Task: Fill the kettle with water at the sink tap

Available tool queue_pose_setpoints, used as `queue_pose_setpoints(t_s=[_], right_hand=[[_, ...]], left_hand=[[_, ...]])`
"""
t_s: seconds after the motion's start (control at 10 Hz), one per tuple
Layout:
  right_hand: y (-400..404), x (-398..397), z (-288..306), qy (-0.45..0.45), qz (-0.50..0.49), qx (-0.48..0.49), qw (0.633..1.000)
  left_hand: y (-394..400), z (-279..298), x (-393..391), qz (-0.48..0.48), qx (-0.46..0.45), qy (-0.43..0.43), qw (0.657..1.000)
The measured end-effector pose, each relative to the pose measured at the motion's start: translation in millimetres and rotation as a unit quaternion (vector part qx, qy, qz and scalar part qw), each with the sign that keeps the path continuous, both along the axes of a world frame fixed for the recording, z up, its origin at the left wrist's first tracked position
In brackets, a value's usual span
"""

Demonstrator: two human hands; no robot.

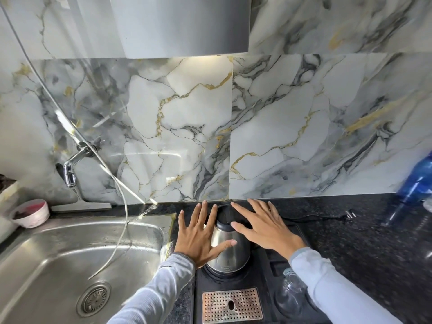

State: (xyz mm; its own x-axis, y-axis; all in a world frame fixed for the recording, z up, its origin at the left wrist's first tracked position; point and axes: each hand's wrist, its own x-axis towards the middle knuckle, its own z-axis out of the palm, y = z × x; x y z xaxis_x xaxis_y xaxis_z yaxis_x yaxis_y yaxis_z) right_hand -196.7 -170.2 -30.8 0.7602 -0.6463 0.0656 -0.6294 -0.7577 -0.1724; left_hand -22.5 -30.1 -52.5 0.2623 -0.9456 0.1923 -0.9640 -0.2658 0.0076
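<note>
Ribbed grey sleeves [149, 293], spread hands flank the rounded steel kettle [230, 251].

Two bare hands, the left hand [198, 237] and the right hand [264, 228], show no rings or watch. Both arms wear long, pale grey-blue knitted sleeves; the left sleeve [161, 286] ends in a darker ribbed cuff, the right sleeve [332, 286] looks smoother.

A glossy marble-patterned wall [187, 127], white with grey and gold veins, rises behind a dark speckled granite bench [364, 244]. A brushed-steel hood [184, 24] hangs above, catching light.
</note>
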Motion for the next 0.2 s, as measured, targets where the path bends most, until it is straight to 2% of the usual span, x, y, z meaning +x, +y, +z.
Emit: queue_pose_setpoints(t_s=[0.1,0.2], right_hand=[[5,-2,8,0.01,0.009,0.005,1.0],[6,-2,20,-0.022,0.011,-0.032,0.999]], left_hand=[[4,9,1,0.008,0.017,-0.018,1.0],[10,20,1,0.003,-0.012,-0.018,1.0]])
